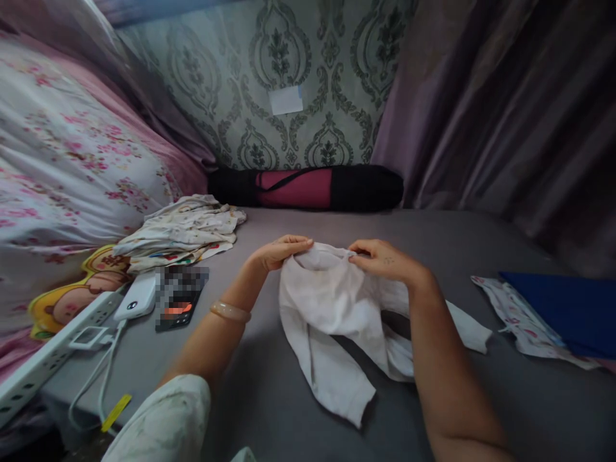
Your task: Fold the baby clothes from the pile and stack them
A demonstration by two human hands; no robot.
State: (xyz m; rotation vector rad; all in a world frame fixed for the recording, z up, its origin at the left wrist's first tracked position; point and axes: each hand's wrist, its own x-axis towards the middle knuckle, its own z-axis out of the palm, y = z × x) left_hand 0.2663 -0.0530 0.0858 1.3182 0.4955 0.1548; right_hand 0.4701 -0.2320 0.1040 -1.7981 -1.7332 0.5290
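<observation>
A small white long-sleeved garment [327,301] hangs from both hands, its lower parts resting on the grey sheet [250,391]. My left hand [287,249] pinches the left side of its neckline, with a pale bangle on that wrist. The other side of the neckline is gripped between the thumb and fingers of my right hand [378,258]. One sleeve points toward the front and another part of the cloth stretches out to the right behind my right forearm, which hides some of it.
Crumpled patterned cloth [185,228], a phone [180,301], a white power bank [137,296] and a power strip [58,346] lie left. A black and red bag [308,188] lies along the wall. On the right are a blue folder [568,311] and a patterned packet [520,321].
</observation>
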